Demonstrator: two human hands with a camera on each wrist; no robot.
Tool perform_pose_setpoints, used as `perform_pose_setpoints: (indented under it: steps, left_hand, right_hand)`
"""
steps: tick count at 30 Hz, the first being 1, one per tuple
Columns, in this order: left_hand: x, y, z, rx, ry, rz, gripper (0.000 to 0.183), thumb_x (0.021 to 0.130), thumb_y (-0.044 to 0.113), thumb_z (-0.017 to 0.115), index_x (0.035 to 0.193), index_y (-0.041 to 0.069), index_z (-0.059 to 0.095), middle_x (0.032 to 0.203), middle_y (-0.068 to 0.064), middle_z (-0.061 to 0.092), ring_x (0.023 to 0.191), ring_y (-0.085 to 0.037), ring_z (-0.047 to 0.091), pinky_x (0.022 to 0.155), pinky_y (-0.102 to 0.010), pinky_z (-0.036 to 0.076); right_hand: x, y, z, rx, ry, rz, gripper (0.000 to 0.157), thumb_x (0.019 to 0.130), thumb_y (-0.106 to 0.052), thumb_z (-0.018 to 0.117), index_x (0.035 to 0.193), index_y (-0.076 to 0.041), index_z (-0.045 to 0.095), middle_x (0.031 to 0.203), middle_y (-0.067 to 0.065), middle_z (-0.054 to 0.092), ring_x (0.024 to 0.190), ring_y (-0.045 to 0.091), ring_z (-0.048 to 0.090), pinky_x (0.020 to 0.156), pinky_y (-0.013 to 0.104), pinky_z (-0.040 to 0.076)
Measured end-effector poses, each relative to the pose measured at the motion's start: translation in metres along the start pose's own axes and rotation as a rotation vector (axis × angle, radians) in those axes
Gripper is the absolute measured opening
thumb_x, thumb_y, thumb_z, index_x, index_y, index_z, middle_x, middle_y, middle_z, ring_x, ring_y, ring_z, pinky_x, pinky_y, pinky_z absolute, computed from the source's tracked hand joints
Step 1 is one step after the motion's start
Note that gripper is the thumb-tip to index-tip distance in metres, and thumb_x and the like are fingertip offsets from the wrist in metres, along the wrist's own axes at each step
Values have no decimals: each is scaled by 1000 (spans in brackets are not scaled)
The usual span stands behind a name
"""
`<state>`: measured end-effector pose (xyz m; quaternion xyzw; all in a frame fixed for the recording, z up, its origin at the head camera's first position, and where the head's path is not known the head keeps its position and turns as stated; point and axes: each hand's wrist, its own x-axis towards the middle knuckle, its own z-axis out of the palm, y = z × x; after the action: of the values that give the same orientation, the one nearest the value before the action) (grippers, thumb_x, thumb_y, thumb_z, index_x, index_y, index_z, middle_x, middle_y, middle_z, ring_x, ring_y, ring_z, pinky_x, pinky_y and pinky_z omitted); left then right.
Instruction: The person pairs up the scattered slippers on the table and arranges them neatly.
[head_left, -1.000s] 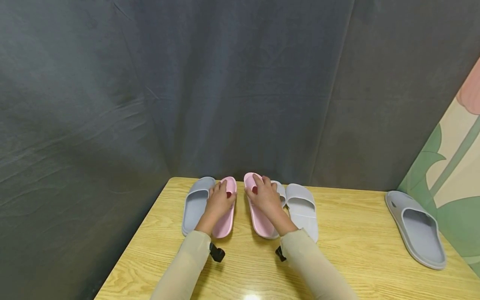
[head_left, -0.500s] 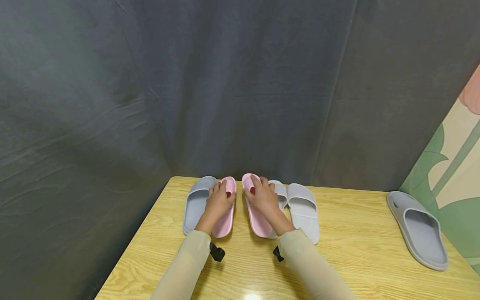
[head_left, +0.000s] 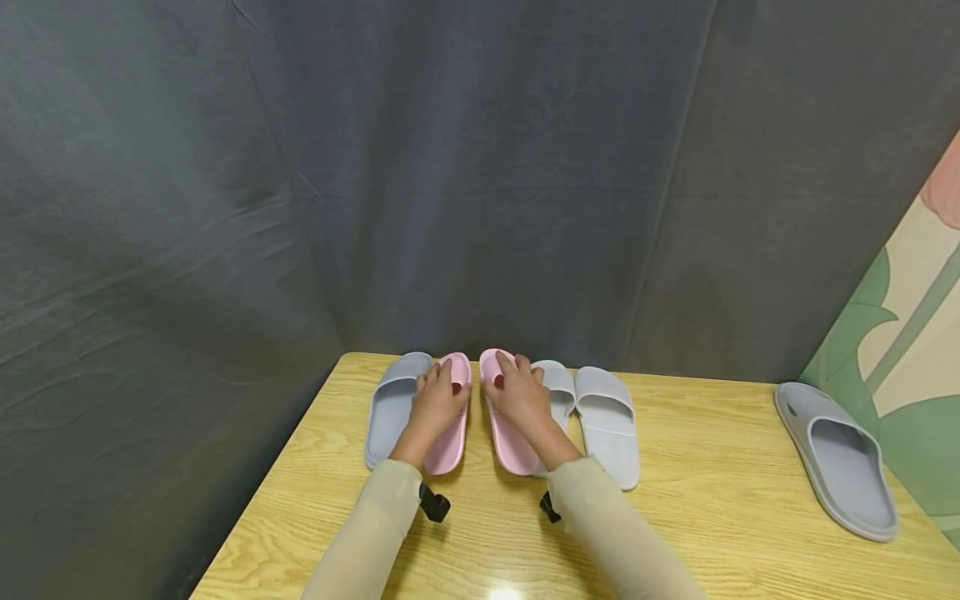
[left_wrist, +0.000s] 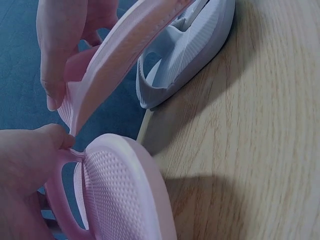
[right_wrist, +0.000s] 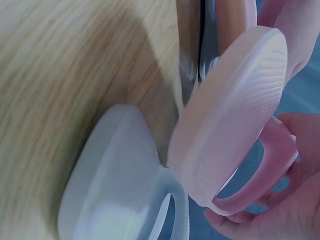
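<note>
My left hand [head_left: 435,408] grips the strap of a pink slide slipper [head_left: 448,450], toe toward the back curtain. The thumb lies on the strap in the left wrist view, where the slipper's textured footbed [left_wrist: 117,190] shows. To its right, my right hand [head_left: 522,402] holds the matching pink slipper [head_left: 513,450] by its strap, with a narrow gap between the pair. In the right wrist view, this second slipper [right_wrist: 227,115] looks tilted and raised above the wood, and it partly covers a pale grey slipper [head_left: 558,385]. The hands hide much of both straps.
A blue-grey slipper [head_left: 390,421] sits at the left, close beside the left hand. Another pale grey slipper [head_left: 611,446] stands right of the first. Farther right, a grey clog [head_left: 851,487] lies by the painted wall [head_left: 915,433]. A dark curtain [head_left: 480,183] hangs behind the wooden table [head_left: 712,517].
My right hand has moved left with its pink slipper, nearer the other one, uncovering more of the pale grey slipper. The left hand and its slipper have hardly shifted.
</note>
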<state>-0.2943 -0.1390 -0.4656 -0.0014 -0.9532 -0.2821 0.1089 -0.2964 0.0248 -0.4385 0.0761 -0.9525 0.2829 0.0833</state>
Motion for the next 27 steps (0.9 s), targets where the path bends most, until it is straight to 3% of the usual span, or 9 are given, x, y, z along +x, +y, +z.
perform_pose_setpoints:
  steps: [27]
  left_hand:
    - [1,-7,3,41,-1,-40,67,98,37,63,150,1,43,151,-27,42,135,-46,38,101,-67,40]
  right_hand:
    - [4,-7,17,-1,-44,25,64,95,-44,65,151,-17,49,148,21,46,125,49,46,93,59,49]
